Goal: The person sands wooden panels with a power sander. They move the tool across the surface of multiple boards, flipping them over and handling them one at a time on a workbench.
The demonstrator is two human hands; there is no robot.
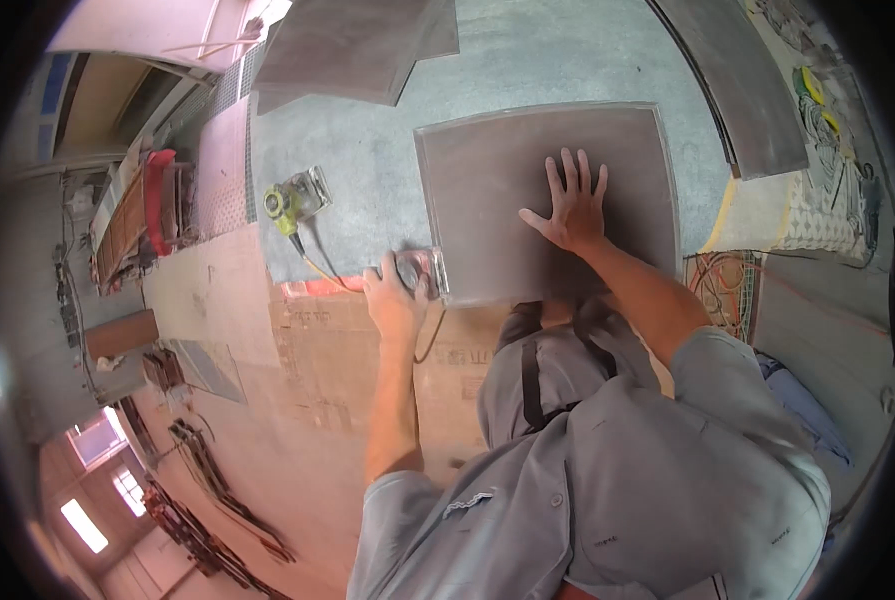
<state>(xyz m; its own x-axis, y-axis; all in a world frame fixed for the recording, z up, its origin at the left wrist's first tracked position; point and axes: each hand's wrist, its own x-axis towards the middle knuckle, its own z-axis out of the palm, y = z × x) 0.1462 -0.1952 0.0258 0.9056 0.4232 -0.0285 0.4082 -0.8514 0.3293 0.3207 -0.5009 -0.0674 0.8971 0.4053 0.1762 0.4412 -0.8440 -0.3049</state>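
Observation:
A dark brown rectangular panel point(492, 205) with a thin raised border lies flat on the grey-blue worktable in front of me. My right hand point(574, 208) rests on it, palm down, fingers spread and holding nothing. At the panel's near left corner, my left hand point(395, 292) is closed over a small power sander point(434, 268) with a square base. A dark cord hangs below that hand. Farther left on the table, a yellow-green power sander point(285, 206) sits with its cord running toward my left hand. The grip of the sander in my hand is mostly hidden by my fingers.
More dark panels point(342, 55) lie at the far left of the worktable point(357, 130), and others point(737, 90) along its right side. Orange cords point(719, 285) hang at the right. Flattened cardboard point(332, 350) is below the near edge.

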